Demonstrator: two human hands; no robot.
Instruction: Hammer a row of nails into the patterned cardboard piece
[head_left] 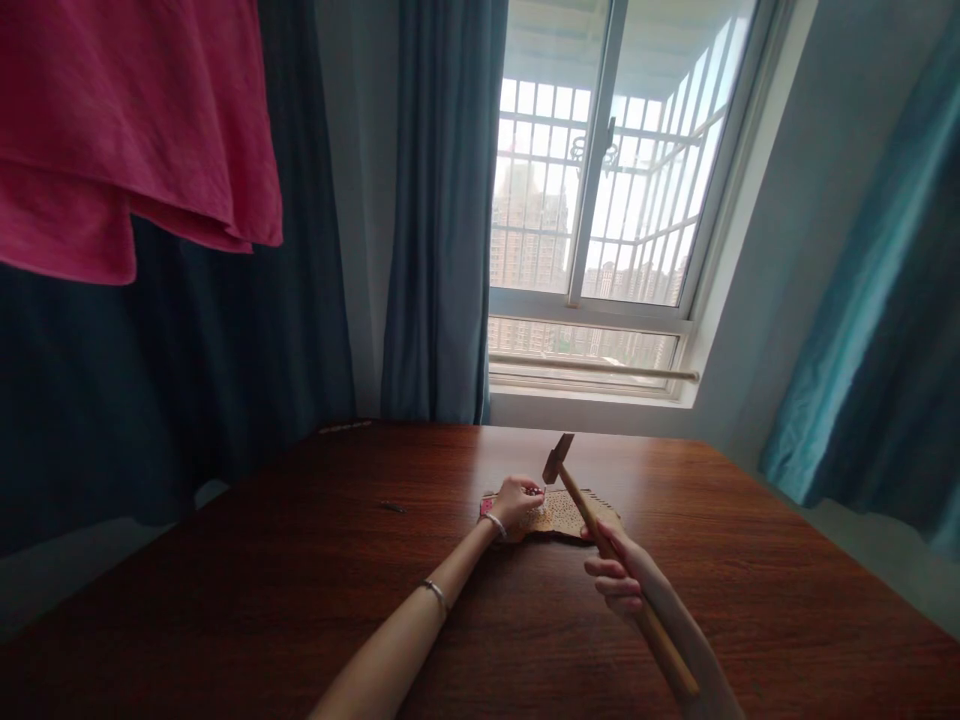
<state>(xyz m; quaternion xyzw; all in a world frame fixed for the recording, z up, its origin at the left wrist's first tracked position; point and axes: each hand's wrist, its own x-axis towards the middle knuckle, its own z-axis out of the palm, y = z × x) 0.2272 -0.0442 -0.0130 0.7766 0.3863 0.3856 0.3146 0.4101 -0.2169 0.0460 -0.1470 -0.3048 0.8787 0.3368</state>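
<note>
My right hand point(619, 568) is closed round the wooden handle of a hammer point(581, 502). Its dark head is raised just above the fingertips of my left hand point(517, 500). Those fingers are pinched together over a piece of cardboard point(568, 513), holding a thin, nail-like piece too small to see clearly. Many small dots or holes cover the tan face of the cardboard, which has ragged edges and a pink patch at its left end. Part of it is hidden behind my left hand and the hammer handle.
The cardboard lies on a brown wooden table point(300, 580). A small dark object point(392, 507) is to its left. Beyond the table are a barred window point(592, 200) and blue curtains point(442, 220). A pink cloth point(150, 130) hangs at the upper left.
</note>
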